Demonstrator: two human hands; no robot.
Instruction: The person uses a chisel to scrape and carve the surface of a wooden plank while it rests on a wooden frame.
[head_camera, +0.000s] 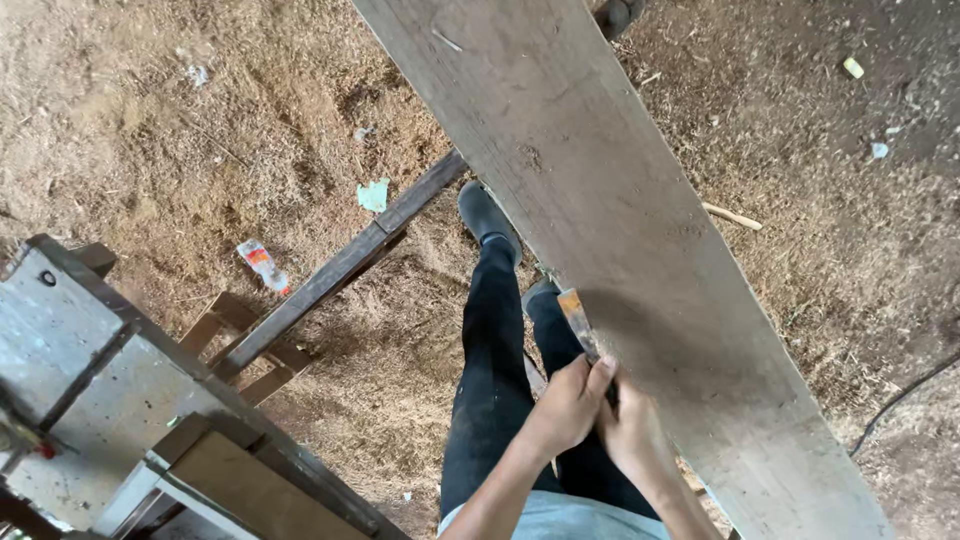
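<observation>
A long grey wooden plank (620, 220) runs diagonally from the top middle to the bottom right. A narrow flat tool (577, 318) with a rusty orange-tinted blade lies against the plank's left edge. My left hand (568, 405) and my right hand (632, 428) are both wrapped around its lower end, close together, with the right hand partly over the plank's edge. The tool's handle is hidden inside the hands. Below the hands I see my legs in black trousers (490, 370) and a dark shoe (485, 212).
Sawdust covers the dirt floor (200, 120). A grey machine table (90, 390) with a wooden frame stands at the lower left. A dark wooden beam (340, 270) slants under the plank. Scraps of litter lie about, and a black cable (900, 395) runs at the right.
</observation>
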